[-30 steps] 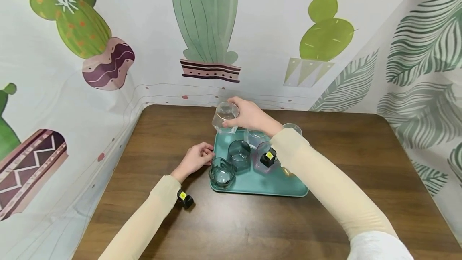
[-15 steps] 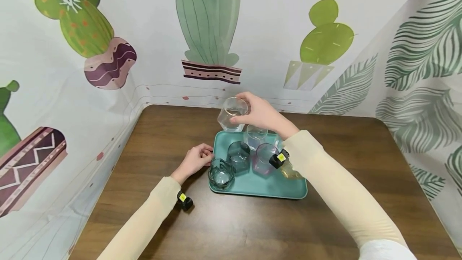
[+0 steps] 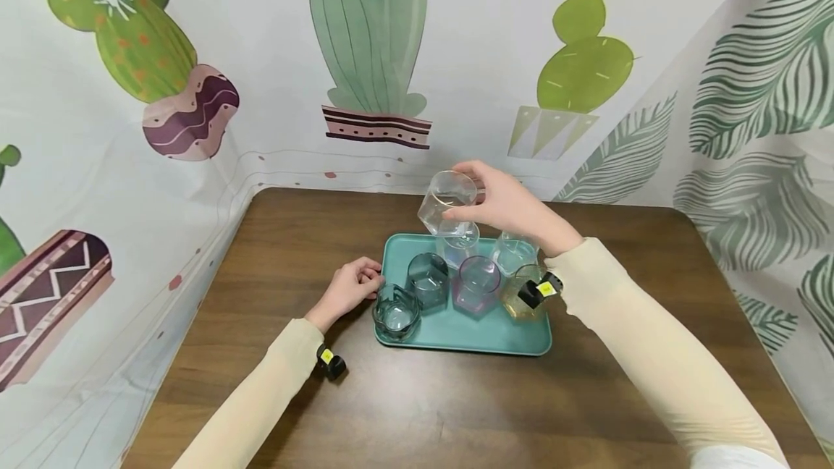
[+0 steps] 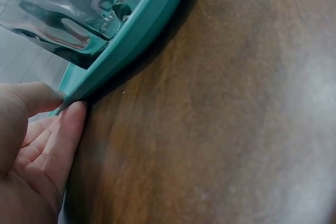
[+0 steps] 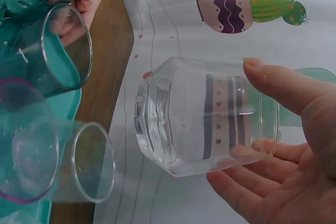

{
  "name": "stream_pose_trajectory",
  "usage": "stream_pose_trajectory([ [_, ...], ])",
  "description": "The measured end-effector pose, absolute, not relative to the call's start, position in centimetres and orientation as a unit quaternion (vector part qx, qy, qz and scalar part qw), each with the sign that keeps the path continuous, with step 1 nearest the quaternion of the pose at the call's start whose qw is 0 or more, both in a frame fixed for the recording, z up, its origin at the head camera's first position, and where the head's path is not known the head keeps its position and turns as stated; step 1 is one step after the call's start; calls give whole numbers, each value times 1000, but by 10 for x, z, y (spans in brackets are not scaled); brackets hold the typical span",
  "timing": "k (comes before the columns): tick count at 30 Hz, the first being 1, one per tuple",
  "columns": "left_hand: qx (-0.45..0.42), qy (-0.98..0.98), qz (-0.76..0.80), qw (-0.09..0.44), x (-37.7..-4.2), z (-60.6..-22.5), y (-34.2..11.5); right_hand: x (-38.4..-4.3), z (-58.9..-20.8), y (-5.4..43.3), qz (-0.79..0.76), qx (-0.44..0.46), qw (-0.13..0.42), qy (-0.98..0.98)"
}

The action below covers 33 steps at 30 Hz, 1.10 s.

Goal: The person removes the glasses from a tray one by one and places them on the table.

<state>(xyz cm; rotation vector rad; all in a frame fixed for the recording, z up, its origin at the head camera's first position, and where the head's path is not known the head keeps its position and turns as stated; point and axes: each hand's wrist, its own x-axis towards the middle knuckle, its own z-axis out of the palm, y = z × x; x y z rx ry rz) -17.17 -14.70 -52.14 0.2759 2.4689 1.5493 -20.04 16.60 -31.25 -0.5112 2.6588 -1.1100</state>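
Observation:
My right hand (image 3: 502,201) grips a clear faceted drinking glass (image 3: 449,201) near its rim, thumb on one side and fingers on the other. This glass (image 5: 205,116) is up over the back edge of the teal tray (image 3: 469,339) and overlaps a clear glass (image 3: 459,248) standing there. At the tray's left edge, my left hand (image 3: 348,288) pinches the rim between thumb (image 4: 44,98) and fingers. Closest to that hand are a smoky, wavy-sided glass (image 3: 396,313) and a smoky grey glass (image 3: 428,281).
Also on the tray are a pinkish glass (image 3: 477,284), an amber glass (image 3: 517,295) partly behind the right wrist camera, and another clear glass (image 3: 515,255) at the back right. The brown wooden table (image 3: 417,411) meets a cactus-patterned cloth (image 3: 274,93) behind.
The right hand has carried the clear glass rightward along the tray's back edge and a little upward in view. The left hand stays at the tray's left rim.

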Motion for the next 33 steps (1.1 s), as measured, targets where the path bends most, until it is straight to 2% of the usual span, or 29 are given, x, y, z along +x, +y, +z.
stream_pose_trajectory([
  [19, 87, 849, 510, 110, -173, -521, -147, -179, -303, 236, -367, -129, 90, 917],
  [33, 95, 846, 513, 106, -171, -522, -147, -170, -316, 294, -366, -77, 82, 924],
])
